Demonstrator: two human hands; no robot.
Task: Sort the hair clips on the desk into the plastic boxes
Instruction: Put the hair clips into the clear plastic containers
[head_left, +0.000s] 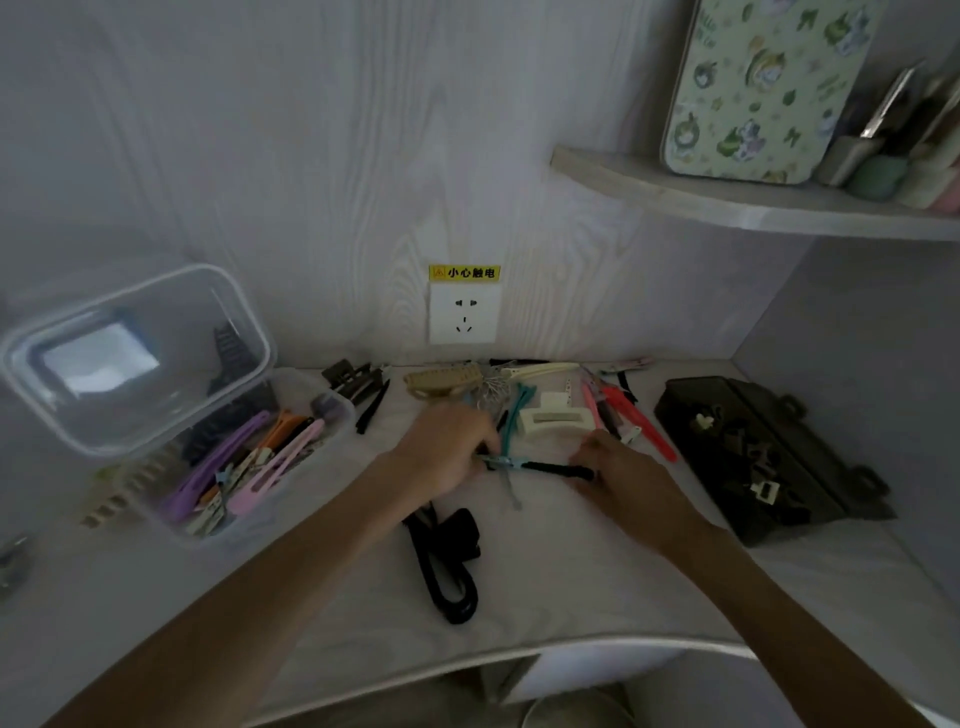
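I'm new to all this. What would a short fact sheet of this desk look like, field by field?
Setting: white desk against a wood-grain wall, with a wall socket
Left hand: grips the blue end of a clip bundle
Right hand: pinches a black clip
Clear plastic box: lid open, holds purple, pink and orange clips
Dark box: on the right, a few small clips inside
Unsorted pile: along the wall, including a cream claw clip

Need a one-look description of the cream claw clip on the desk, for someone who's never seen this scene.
Start at the wall socket and drop straight down to the desk. Just right of the teal clip, beyond the right hand, lies the cream claw clip. It is the only wide, blocky, pale piece among thin, coloured clips.
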